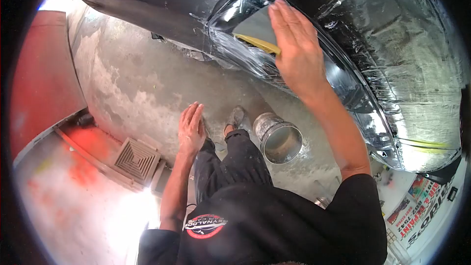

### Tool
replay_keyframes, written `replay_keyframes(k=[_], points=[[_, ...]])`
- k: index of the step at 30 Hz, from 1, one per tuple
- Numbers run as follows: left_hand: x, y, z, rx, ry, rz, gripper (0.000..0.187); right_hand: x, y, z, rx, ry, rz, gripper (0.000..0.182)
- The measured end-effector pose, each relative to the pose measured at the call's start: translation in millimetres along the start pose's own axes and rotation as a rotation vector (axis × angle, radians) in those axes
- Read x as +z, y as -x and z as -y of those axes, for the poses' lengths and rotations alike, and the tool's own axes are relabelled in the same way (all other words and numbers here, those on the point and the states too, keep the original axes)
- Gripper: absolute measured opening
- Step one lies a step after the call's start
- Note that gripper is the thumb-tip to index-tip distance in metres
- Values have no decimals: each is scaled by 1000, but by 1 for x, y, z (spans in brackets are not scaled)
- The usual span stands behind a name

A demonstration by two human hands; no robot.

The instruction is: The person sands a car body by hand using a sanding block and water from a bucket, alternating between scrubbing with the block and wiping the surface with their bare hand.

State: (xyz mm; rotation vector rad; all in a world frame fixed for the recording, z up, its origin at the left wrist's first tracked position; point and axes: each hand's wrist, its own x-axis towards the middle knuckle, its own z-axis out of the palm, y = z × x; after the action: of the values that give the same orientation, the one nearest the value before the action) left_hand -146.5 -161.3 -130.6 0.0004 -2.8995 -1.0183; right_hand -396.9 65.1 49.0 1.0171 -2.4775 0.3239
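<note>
My right hand (297, 44) lies nearly flat on a sheet of what looks like sandpaper (256, 27), pressing it against a glossy black car panel (338, 76). One side of the sheet is grey; a yellow edge or fold shows beside my thumb. Whitish wet smears cover the panel around it. Lower down, my left hand (192, 126) hangs in the air over the floor, fingers stretched out and nothing in it. Whitish residue marks its skin.
Beside my feet stands a round bucket (281, 143) with cloudy liquid inside. The concrete floor (162, 76) has pale stains. To the left are a red panel (49, 68) and a square vent grille (137, 159). A lettered sign (417, 211) is at lower right.
</note>
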Motion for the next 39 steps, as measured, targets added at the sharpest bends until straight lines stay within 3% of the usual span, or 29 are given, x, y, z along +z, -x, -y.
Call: replay_keyframes(k=[5, 14, 17, 18, 20, 27, 32, 35, 36, 39], points=[[-4, 9, 21, -5, 16, -23, 55, 15, -38, 14, -27, -35, 29, 41], [-8, 15, 23, -14, 29, -31, 56, 20, -18, 6, -192, 268, 28, 42], [-11, 11, 17, -37, 51, -7, 44, 8, -15, 2, -176, 209, 78, 44], [-10, 13, 17, -34, 45, 1, 48, 7, -5, -8, -225, 269, 86, 45], [-9, 14, 18, -35, 29, 2, 56, 13, 5, -9, -187, 291, 71, 47], [-6, 7, 4, -12, 25, 18, 50, 13, -16, 6, -210, 298, 130, 49], [-2, 10, 8, 20, 7, -48, 46, 22, 34, -16, -188, 480, 93, 52], [4, 9, 7, -2, 33, -9, 46, 38, 3, 8, -126, 425, 154, 60], [6, 7, 4, 5, 40, -10, 45, 22, -11, 12, -284, 489, 61, 48], [4, 1, -2, 32, 57, -11, 44, 14, 17, -11, -211, 374, 162, 53]])
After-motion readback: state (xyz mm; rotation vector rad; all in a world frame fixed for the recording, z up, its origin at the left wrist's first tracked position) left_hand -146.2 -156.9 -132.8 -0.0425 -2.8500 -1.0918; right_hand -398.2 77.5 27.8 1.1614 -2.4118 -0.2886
